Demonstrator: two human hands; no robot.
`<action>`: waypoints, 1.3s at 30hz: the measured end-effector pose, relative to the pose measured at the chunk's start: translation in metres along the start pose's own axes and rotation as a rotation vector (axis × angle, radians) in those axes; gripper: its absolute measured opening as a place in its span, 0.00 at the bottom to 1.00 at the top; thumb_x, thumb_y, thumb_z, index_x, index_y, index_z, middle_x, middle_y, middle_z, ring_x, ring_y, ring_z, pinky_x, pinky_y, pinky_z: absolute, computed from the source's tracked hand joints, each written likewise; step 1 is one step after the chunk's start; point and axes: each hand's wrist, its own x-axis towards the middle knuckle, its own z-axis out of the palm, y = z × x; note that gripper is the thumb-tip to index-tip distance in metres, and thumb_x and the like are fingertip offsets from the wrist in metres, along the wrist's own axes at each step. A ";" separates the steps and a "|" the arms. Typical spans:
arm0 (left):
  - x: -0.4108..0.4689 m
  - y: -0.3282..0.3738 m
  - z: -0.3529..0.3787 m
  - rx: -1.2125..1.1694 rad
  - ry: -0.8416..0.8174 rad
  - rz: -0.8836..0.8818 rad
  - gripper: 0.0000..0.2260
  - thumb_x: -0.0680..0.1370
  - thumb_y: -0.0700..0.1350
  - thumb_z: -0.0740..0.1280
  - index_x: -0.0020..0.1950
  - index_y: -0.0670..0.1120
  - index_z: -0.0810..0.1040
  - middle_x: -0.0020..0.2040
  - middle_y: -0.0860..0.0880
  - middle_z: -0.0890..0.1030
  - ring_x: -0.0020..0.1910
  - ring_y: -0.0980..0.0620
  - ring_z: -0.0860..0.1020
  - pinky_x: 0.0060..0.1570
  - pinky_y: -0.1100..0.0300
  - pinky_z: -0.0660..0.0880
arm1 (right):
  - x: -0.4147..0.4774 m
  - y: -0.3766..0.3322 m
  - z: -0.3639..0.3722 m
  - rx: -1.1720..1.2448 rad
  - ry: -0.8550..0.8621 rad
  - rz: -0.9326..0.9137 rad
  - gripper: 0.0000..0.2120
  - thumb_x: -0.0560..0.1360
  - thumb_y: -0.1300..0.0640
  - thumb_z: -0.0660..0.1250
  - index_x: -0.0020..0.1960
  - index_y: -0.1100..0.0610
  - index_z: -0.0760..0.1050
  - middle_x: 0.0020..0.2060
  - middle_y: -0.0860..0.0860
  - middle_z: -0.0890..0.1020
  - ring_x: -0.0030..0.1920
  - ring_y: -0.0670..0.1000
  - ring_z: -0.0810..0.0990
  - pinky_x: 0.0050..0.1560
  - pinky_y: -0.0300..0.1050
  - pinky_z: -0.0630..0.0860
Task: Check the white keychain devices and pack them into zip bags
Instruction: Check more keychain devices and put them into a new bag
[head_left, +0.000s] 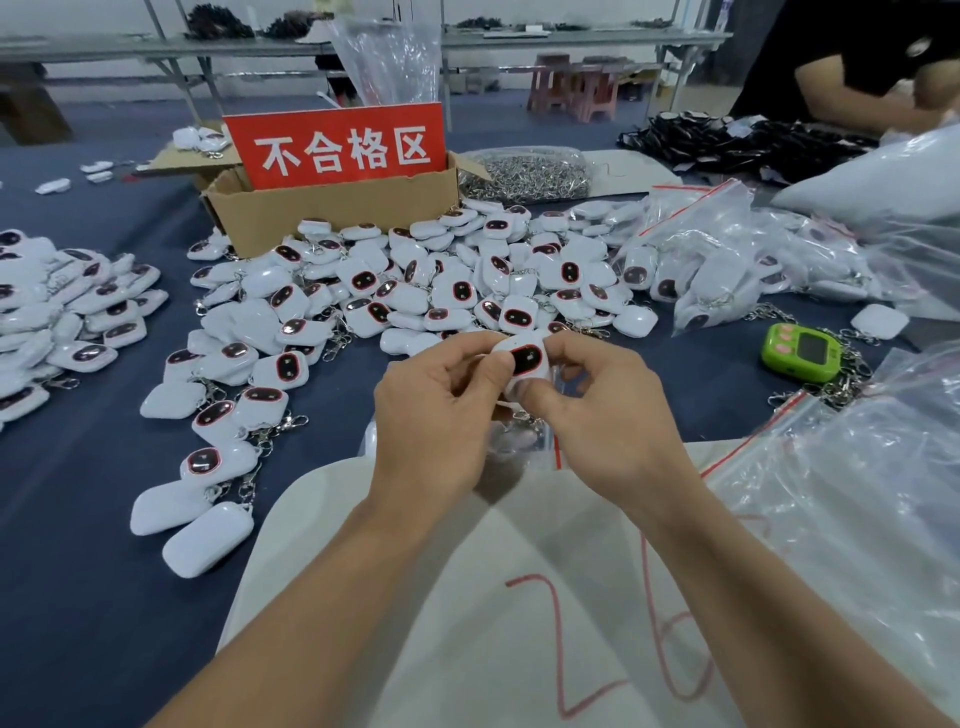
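Note:
A white keychain device (525, 358) with a dark oval screen is held up over the table's near middle. My left hand (436, 410) pinches its left side and my right hand (608, 415) pinches its right and lower edge. Its chain hangs down behind my fingers. Under my hands lies a clear zip bag (519, 441) with a red strip. A big heap of the same white devices (415, 291) spreads across the blue table behind. Filled zip bags (727, 260) are piled at the right.
A cardboard box (332, 208) with a red sign stands behind the heap. More devices (57, 306) lie at the left. A green timer (801, 352), loose key rings (524, 179), clear bags (852, 493) and a white sack (519, 597) are near. Another person's arm (852, 88) works at the far right.

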 end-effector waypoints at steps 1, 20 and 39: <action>0.000 0.000 0.000 0.004 0.000 0.012 0.06 0.78 0.48 0.71 0.49 0.58 0.86 0.41 0.54 0.88 0.40 0.50 0.87 0.45 0.46 0.85 | 0.000 0.000 0.000 -0.033 0.019 -0.006 0.02 0.73 0.51 0.75 0.44 0.45 0.83 0.36 0.43 0.83 0.35 0.40 0.76 0.36 0.33 0.72; -0.007 0.000 -0.002 0.555 0.138 0.296 0.09 0.72 0.49 0.74 0.51 0.57 0.87 0.42 0.58 0.85 0.45 0.53 0.83 0.46 0.50 0.79 | -0.002 -0.001 -0.003 -0.348 0.358 -0.491 0.08 0.67 0.63 0.79 0.44 0.54 0.87 0.40 0.47 0.84 0.49 0.46 0.71 0.51 0.55 0.75; -0.005 -0.001 -0.003 0.372 -0.090 0.267 0.30 0.73 0.31 0.74 0.68 0.60 0.80 0.65 0.68 0.78 0.63 0.68 0.77 0.64 0.69 0.72 | 0.007 -0.008 -0.007 0.283 0.078 -0.020 0.09 0.72 0.61 0.73 0.47 0.47 0.86 0.37 0.52 0.87 0.40 0.58 0.85 0.44 0.53 0.81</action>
